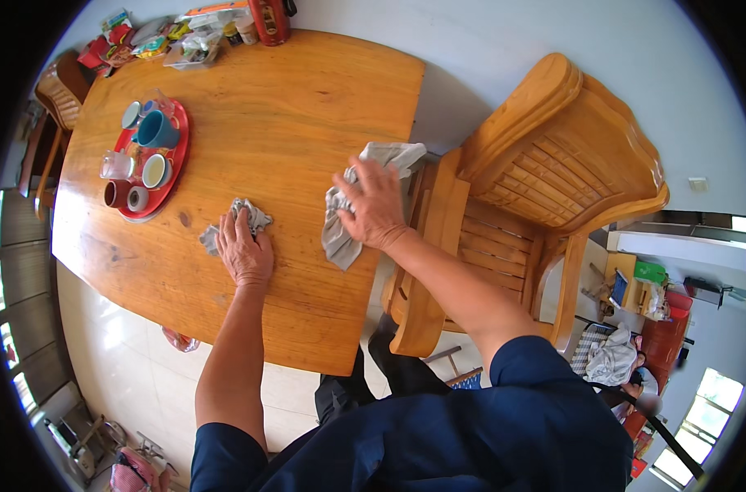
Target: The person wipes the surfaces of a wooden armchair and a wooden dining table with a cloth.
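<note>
My left hand [243, 249] presses a crumpled grey cloth [254, 213] onto the wooden table [268, 135], left of the table's middle. Over the right end of the table, my right hand [373, 200] lies on a larger light grey cloth [342, 240]. That cloth spreads beneath the palm, and its far part reaches past the table edge towards the chair. The fingers of my right hand are spread and slightly blurred. Both cloths are partly hidden under the hands.
A red round tray [179, 147] holds a blue mug [156, 130] and several cups. Food packages, a plastic box [191, 55] and a red flask [269, 21] stand at the far edge. A wooden armchair [502, 234] stands close at the right. A person [637, 381] is in the background.
</note>
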A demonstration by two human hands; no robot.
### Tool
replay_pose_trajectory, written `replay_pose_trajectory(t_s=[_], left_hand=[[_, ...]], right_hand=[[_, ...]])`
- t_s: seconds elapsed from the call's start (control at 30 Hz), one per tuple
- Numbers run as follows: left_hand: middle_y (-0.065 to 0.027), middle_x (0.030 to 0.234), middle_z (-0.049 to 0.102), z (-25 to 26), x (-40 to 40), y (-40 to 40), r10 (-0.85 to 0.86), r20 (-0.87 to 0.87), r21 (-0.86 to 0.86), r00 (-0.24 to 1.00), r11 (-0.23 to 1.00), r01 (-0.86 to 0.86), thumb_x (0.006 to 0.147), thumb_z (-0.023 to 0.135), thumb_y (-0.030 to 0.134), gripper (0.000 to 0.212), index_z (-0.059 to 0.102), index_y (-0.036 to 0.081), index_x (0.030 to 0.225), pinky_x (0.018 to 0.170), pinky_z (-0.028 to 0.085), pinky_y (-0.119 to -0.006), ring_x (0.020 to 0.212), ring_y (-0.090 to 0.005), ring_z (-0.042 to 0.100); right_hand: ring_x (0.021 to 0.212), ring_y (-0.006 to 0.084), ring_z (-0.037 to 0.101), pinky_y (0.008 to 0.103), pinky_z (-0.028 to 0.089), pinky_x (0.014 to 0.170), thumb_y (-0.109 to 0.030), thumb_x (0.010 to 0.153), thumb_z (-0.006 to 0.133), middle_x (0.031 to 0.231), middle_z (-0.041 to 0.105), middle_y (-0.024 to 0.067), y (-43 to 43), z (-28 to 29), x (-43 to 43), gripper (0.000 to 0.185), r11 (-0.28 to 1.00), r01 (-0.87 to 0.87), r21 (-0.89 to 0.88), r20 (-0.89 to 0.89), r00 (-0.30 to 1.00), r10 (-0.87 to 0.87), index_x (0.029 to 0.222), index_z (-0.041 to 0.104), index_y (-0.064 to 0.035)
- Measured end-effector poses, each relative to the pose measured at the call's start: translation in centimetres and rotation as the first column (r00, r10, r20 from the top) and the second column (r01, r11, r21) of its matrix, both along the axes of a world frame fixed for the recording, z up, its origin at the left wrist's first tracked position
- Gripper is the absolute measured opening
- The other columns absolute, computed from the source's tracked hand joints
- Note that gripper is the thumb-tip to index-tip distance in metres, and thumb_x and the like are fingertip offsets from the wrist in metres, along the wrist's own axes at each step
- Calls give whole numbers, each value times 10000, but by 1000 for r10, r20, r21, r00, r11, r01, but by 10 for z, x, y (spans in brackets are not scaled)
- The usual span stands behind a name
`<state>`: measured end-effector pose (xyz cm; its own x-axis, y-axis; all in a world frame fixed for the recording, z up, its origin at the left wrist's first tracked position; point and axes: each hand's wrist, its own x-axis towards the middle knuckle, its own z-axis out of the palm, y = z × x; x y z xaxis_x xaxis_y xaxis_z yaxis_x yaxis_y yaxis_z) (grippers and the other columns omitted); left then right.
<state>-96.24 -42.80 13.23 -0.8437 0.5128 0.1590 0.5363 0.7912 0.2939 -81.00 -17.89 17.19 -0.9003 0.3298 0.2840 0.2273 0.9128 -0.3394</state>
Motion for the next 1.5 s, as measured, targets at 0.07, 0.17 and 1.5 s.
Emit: replay_pose_trajectory(t_s=[0.07,0.17,1.5], left_hand=[[-189,1558,446,3,2,6,-14,6,19,1000,1000,13,923,612,207,545,523,95,1449,1249,217,-541,1503,-365,338],[-188,1558,445,8,6,10,-12,33,14,999,1000,11,922,620,207,549,520,97,1451,1248,217,-543,1506,-366,331],[-220,1525,455,14,-82,26,-127,39,-3,991,992,128,836,617,205,583,544,73,1399,1209,206,-642,1467,-451,353]], right_hand=[[1362,420,413,653,265,1162,-293,786,755,1496,438,165,11,-6,-1,600,982,188,-32,-12,982,-188,1352,641,-132],[1339,413,415,590,304,1161,-256,765,716,1411,490,195,3,-3,-11,519,975,220,-30,36,975,-218,1260,694,-98],[1346,399,422,554,293,1161,-424,959,645,1442,478,219,184,-28,-184,633,808,565,166,96,806,-584,1401,500,5]])
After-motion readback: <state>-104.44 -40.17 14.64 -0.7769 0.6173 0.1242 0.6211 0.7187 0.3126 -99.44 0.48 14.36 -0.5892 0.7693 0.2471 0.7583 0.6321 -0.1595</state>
